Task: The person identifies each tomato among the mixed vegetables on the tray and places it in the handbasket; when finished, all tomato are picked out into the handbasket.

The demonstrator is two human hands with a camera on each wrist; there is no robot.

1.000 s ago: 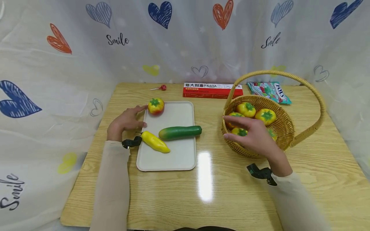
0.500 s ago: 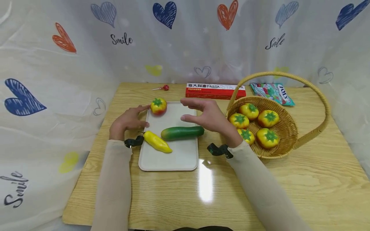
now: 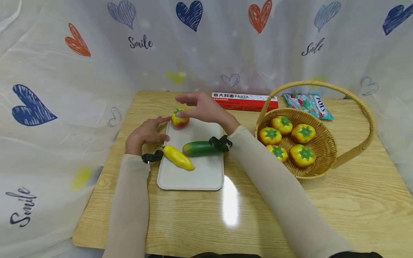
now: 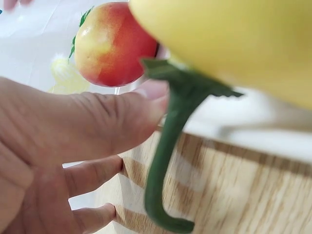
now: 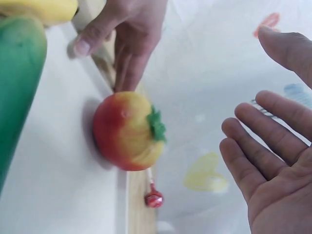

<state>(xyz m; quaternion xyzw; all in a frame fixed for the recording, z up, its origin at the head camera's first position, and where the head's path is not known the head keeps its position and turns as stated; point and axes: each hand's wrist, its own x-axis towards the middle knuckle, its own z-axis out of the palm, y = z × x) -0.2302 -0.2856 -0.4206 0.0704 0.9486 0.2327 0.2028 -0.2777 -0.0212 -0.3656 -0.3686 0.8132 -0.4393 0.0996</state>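
A red-and-yellow tomato-like fruit (image 3: 179,123) with a green leafy cap sits at the far left corner of the white tray (image 3: 193,182). My left hand (image 3: 146,132) lies at the tray's left edge, its index fingertip at the fruit and its thumb at the rim. Over the fruit hovers my right hand (image 3: 206,107), fingers extended and thumb apart; the right wrist view shows the palm (image 5: 282,195) holding nothing. A yellow pepper (image 3: 178,158) and a green cucumber (image 3: 196,148) lie on the tray. The right wrist's camera mount hides part of the cucumber in the head view.
Right of the tray stands a wicker basket (image 3: 330,147) with a tall arched handle and several similar fruits (image 3: 302,156). Behind are a red pasta box (image 3: 245,102) and a teal candy bag (image 3: 308,105). A red lollipop (image 5: 154,199) lies beyond the tray.
My right hand has travelled left from over the basket, across the tray, to above the fruit. The left hand has stayed at the tray edge. The head view has shifted slightly.
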